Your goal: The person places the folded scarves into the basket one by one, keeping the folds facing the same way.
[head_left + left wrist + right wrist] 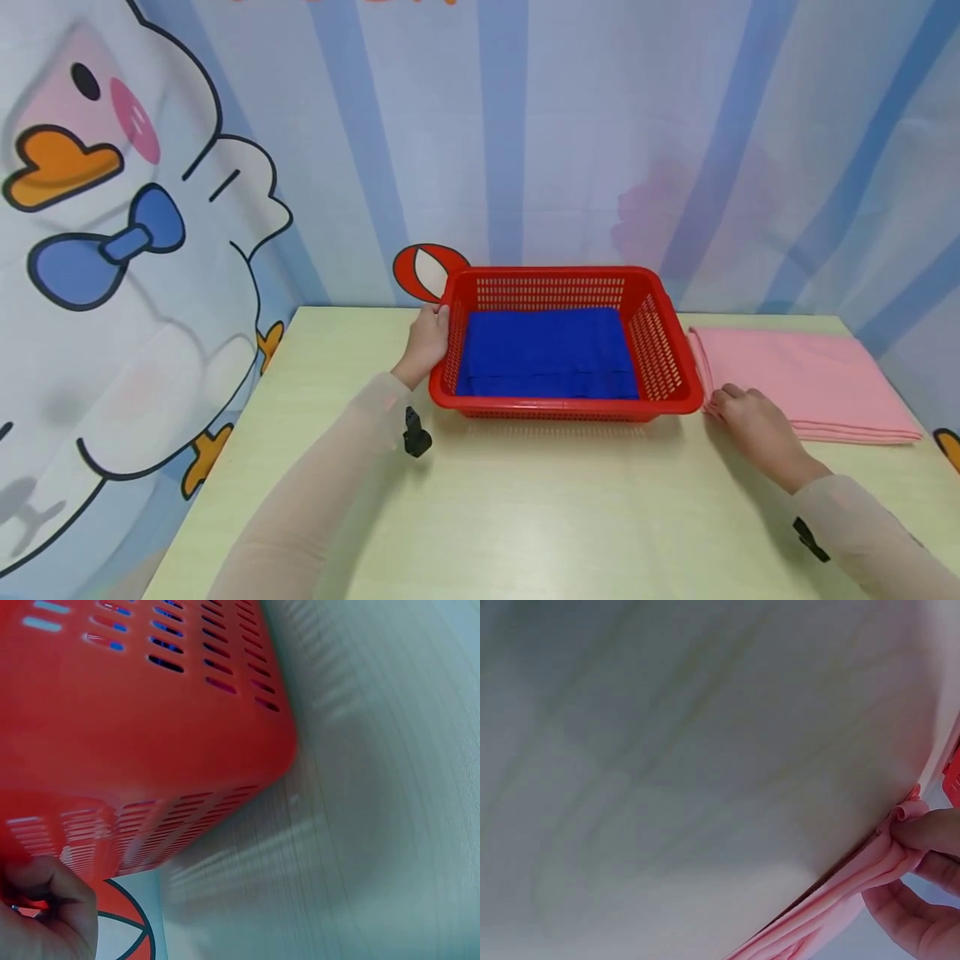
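A red plastic basket [566,406] with slotted walls stands at the back middle of the table, a folded blue cloth [547,354] lying flat inside it. At its left rim, my left hand [428,337] grips the edge; curled fingers show on the red wall in the left wrist view. To the basket's right lies a folded pink cloth [810,379]. My right hand [757,429] pinches the near left corner of this cloth, and in the right wrist view the thumb and fingers hold its bunched layers [885,859].
The pale wood-look table [540,508] ends against a printed curtain [570,150] with blue stripes. A large cartoon duck [135,333] is printed on the left side. Black wrist devices [416,433] sit at both sleeves.
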Action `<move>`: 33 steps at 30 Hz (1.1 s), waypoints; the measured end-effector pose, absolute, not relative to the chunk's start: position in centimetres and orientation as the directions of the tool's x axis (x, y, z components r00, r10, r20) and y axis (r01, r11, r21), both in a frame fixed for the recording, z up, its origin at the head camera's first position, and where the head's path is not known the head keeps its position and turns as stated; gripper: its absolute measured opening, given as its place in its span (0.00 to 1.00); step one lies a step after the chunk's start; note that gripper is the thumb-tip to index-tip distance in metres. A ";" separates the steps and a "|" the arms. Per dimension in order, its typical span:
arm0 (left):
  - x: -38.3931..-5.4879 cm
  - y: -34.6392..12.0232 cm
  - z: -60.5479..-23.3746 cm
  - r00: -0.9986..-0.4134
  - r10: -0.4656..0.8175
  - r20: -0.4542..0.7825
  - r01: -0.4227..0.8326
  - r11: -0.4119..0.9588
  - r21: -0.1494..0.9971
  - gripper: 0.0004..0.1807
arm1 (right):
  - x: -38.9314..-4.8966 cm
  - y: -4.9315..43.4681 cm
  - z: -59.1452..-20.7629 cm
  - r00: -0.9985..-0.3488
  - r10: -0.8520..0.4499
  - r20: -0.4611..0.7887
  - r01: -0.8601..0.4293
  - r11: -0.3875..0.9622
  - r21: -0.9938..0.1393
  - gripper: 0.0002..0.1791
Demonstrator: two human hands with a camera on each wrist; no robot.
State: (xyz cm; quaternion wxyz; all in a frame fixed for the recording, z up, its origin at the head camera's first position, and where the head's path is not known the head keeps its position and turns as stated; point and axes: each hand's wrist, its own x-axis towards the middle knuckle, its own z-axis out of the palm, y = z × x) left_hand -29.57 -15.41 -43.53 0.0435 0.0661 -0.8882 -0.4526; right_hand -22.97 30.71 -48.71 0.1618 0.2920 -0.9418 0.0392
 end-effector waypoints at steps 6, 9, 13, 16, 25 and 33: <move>-29.6 -15.3 -43.6 -0.987 -0.159 0.014 -0.082 0.580 0.811 0.22 | -22.7 30.7 -48.7 -0.790 -0.525 0.318 -0.547 0.837 0.022 0.12; -29.6 -15.3 -43.6 -0.987 -0.157 0.013 -0.081 0.578 0.812 0.22 | -22.6 30.7 -48.7 -0.789 -0.524 0.321 -0.545 0.838 0.028 0.12; -29.5 -15.3 -43.4 -0.988 -0.156 0.019 -0.076 0.577 0.813 0.22 | -22.5 30.7 -48.7 -0.787 -0.526 0.322 -0.546 0.837 0.035 0.12; -29.5 -15.2 -43.2 -0.987 -0.157 0.021 -0.074 0.577 0.813 0.22 | -22.5 30.8 -48.8 -0.781 -0.529 0.331 -0.549 0.835 0.039 0.12; -29.8 -15.3 -43.3 -0.987 -0.161 0.019 -0.081 0.594 0.800 0.23 | -22.0 30.3 -48.6 -0.797 -0.516 0.314 -0.534 0.845 0.033 0.10; -29.5 -15.3 -43.4 -0.988 -0.155 0.017 -0.077 0.579 0.812 0.23 | -21.5 30.2 -48.7 -0.805 -0.511 0.300 -0.522 0.852 0.050 0.12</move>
